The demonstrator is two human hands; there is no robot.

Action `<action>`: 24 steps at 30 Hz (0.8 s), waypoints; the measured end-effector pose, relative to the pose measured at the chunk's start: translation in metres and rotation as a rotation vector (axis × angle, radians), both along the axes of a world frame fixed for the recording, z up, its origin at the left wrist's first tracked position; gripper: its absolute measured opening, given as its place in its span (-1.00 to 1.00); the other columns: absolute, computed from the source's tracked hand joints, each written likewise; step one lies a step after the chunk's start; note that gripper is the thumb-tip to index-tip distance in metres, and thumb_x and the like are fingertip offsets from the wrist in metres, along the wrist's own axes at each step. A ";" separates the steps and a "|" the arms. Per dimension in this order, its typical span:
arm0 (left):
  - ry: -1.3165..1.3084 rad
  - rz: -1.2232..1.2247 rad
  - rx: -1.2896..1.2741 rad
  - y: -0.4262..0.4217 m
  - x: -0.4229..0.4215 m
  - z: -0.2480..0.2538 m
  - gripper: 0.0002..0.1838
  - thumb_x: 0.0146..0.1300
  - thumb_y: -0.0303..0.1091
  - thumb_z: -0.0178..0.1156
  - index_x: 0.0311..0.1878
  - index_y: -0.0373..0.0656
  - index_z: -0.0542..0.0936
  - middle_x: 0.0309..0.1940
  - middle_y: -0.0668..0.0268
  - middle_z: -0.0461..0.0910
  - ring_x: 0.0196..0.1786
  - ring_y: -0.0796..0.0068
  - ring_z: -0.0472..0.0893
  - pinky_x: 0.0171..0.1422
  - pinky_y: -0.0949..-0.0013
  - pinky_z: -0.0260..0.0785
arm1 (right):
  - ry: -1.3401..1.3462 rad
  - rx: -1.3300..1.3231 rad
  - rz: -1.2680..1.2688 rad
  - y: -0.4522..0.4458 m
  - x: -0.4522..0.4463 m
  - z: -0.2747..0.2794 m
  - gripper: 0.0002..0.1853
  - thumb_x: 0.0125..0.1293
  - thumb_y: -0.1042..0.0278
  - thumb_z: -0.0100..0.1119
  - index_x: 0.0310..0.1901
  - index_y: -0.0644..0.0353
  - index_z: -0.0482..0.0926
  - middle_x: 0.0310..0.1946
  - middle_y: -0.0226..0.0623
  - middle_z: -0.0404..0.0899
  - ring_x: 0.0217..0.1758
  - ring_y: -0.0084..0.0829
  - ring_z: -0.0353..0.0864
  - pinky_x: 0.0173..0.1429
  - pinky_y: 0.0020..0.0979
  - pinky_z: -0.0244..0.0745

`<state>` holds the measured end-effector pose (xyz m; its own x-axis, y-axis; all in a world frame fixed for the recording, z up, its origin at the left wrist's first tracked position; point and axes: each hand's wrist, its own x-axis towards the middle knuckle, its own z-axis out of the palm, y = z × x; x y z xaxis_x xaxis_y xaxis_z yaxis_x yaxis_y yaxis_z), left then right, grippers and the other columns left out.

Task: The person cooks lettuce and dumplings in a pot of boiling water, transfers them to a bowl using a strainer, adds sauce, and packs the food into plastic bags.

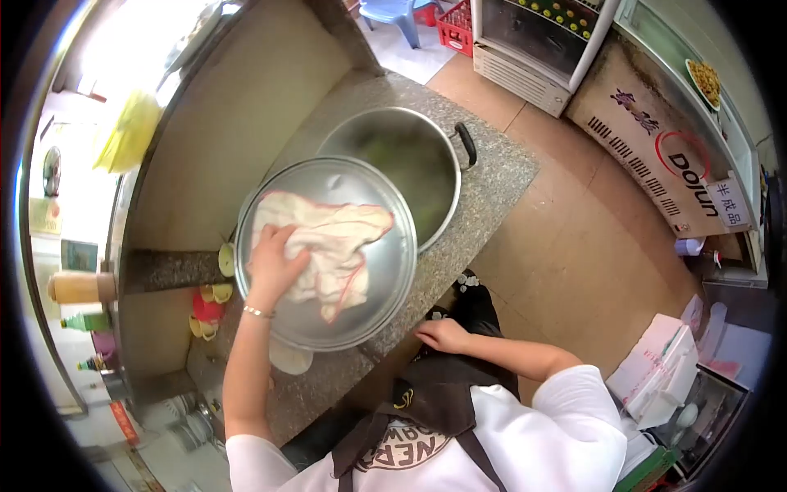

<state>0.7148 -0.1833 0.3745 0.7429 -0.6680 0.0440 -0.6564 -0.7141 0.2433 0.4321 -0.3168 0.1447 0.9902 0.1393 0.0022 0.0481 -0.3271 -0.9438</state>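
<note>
My left hand presses its curled fingers into a crumpled white cloth with red edging. Beneath the cloth is a large round metal lid, and any knob it has is hidden. The lid overlaps the left side of a big metal pot, leaving much of the pot uncovered. Steam blurs the greenish contents inside. Close to the counter's front edge, in front of my body, my right hand is loosely closed, with nothing seen in it.
The pot stands on a speckled stone counter beside a low wall. Small cups sit at the left. Across the tiled floor are a drinks fridge, a red crate and a cabinet bearing a plate of food.
</note>
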 end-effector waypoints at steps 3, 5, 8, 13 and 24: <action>0.037 -0.093 0.002 -0.071 0.021 -0.033 -0.54 -0.15 -0.24 0.22 -0.11 -0.18 0.51 -0.26 0.16 0.41 -0.24 0.19 0.49 -0.17 0.27 0.37 | 0.238 -0.165 -0.209 -0.050 -0.031 -0.084 -0.78 0.15 0.22 0.03 -0.28 0.16 0.54 -0.35 -0.10 0.53 -0.28 -0.09 0.51 -0.23 -0.17 0.42; 0.069 -0.115 -0.008 -0.106 0.040 -0.055 -0.55 -0.15 -0.25 0.22 -0.11 -0.18 0.51 -0.26 0.16 0.41 -0.25 0.19 0.50 -0.17 0.27 0.37 | 0.423 -0.240 -0.423 -0.082 -0.030 -0.121 -0.75 0.12 0.22 0.05 -0.25 0.19 0.51 -0.34 -0.08 0.54 -0.27 -0.04 0.51 -0.19 -0.16 0.42; 0.117 -0.139 0.009 -0.136 0.056 -0.086 -0.55 -0.15 -0.27 0.21 -0.11 -0.20 0.51 -0.25 0.16 0.41 -0.23 0.19 0.50 -0.14 0.28 0.37 | 0.552 -0.280 -0.682 -0.110 0.000 -0.181 -0.67 0.09 0.23 0.08 -0.16 0.26 0.42 -0.26 -0.04 0.52 -0.22 0.03 0.48 -0.13 -0.14 0.41; 0.128 -0.122 -0.016 -0.147 0.080 -0.115 -0.56 -0.16 -0.34 0.19 -0.10 -0.22 0.50 -0.25 0.16 0.41 -0.18 0.20 0.48 -0.09 0.34 0.34 | 1.011 -0.182 -0.378 -0.124 0.067 -0.239 -0.50 0.17 0.23 0.01 0.14 0.22 0.25 0.05 -0.09 0.37 0.10 -0.07 0.34 0.14 -0.19 0.26; -0.074 -0.043 -0.032 -0.154 0.076 -0.144 -0.56 -0.16 -0.36 0.16 -0.09 -0.16 0.44 -0.24 0.13 0.35 -0.22 0.11 0.44 -0.18 0.22 0.33 | 1.042 -0.286 -0.330 -0.099 0.072 -0.238 -0.52 0.19 0.21 0.01 0.13 0.21 0.29 0.06 -0.11 0.38 0.10 -0.11 0.35 0.15 -0.23 0.25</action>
